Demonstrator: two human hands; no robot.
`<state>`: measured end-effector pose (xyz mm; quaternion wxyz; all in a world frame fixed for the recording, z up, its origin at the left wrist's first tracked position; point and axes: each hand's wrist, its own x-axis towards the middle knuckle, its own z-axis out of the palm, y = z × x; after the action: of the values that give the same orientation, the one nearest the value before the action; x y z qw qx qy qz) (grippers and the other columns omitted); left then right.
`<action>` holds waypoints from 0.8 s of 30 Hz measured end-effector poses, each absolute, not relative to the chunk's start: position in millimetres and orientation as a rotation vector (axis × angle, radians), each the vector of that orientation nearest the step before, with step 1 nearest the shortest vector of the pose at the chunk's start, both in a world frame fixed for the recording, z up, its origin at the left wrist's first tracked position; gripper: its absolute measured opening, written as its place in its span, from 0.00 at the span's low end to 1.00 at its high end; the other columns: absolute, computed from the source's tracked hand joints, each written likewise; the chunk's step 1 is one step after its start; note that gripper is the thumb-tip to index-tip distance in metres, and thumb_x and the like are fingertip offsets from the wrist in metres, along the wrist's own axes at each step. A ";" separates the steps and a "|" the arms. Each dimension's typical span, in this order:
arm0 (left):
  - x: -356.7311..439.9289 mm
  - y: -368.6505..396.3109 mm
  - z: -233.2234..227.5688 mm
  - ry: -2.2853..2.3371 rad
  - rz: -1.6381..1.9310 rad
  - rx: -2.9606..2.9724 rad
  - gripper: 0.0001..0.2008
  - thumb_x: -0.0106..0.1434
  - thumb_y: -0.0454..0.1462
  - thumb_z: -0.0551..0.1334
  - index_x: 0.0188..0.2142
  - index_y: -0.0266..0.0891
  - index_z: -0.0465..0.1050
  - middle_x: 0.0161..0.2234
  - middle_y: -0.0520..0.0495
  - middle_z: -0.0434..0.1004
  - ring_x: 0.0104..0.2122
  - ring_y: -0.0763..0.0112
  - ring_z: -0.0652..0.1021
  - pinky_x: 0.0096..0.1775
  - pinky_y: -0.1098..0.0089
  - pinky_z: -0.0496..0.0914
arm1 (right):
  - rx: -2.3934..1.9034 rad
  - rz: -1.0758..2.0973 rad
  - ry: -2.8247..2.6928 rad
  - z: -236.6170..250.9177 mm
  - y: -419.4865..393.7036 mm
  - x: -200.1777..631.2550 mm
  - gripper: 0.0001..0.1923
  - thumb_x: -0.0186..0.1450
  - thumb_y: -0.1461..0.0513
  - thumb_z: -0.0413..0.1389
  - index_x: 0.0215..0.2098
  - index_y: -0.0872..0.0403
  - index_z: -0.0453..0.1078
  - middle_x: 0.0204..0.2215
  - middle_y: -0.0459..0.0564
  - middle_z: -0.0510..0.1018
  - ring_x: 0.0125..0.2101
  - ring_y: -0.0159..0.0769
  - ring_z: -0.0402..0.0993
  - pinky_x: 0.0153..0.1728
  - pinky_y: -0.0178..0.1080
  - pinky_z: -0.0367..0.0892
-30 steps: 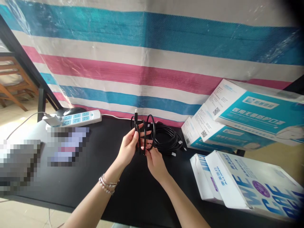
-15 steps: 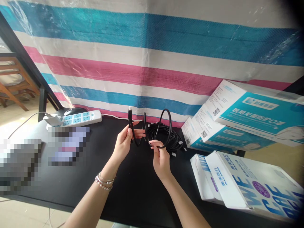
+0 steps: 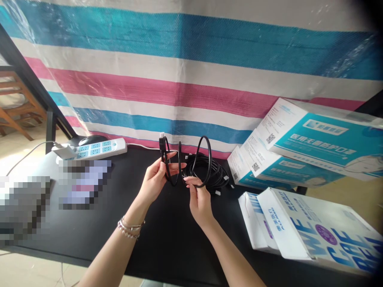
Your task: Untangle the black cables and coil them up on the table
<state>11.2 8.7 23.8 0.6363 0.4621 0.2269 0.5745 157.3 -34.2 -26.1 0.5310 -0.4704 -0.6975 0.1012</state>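
My left hand (image 3: 155, 175) grips a black cable (image 3: 208, 159) near its end, with the white-tipped connector (image 3: 162, 139) pointing up above the thumb. Part of the cable loops around beside those fingers, two of which stretch out to the right. Pinched between the thumb and fingers of my right hand (image 3: 199, 199) is another stretch of the same cable, which arcs up in a loop over that hand. Behind it on the black table (image 3: 170, 239) lies a pile of coiled black cables (image 3: 220, 175) with white-tipped ends, partly hidden by the hand and loop.
A white power strip (image 3: 101, 149) with a plugged-in charger (image 3: 62, 151) sits at the back left. Blurred-out items lie on the left side. Blue-and-white mask boxes (image 3: 323, 139) and white boxes (image 3: 326, 231) stand on the right. A striped sheet (image 3: 149, 87) hangs behind.
My right hand has moved slightly left, closer to my left hand. A loop of the cable now lies beside the connector at my left hand. The view has shifted a little.
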 end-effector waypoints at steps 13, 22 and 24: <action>20.4 0.4 17.7 0.528 1.109 1.067 0.21 0.61 0.44 0.57 0.49 0.34 0.68 0.41 0.35 0.77 0.43 0.53 0.76 0.37 0.62 0.74 | -1.223 0.212 -2.014 -23.1 -37.6 147.6 0.13 0.64 0.69 0.40 0.36 0.53 0.65 0.29 0.52 0.73 0.36 0.42 0.71 0.39 0.45 0.65; 13.2 4.9 22.2 0.517 1.226 1.050 0.24 0.60 0.44 0.58 0.54 0.35 0.65 0.39 0.38 0.78 0.44 0.54 0.76 0.43 0.59 0.72 | -1.215 0.155 -1.803 -20.0 -35.0 156.7 0.11 0.66 0.67 0.41 0.38 0.52 0.64 0.33 0.52 0.75 0.36 0.39 0.71 0.38 0.42 0.65; 10.8 6.5 24.6 0.509 1.262 1.048 0.25 0.60 0.43 0.59 0.54 0.34 0.64 0.38 0.38 0.78 0.43 0.55 0.76 0.44 0.58 0.71 | -1.190 0.136 -1.752 -19.8 -34.3 158.5 0.11 0.66 0.68 0.41 0.39 0.52 0.64 0.36 0.52 0.75 0.37 0.38 0.71 0.39 0.42 0.66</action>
<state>10.8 6.5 24.6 0.6533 0.4619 0.2241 0.5564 158.5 -34.3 -19.8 0.4879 -0.4893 -0.7207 0.0561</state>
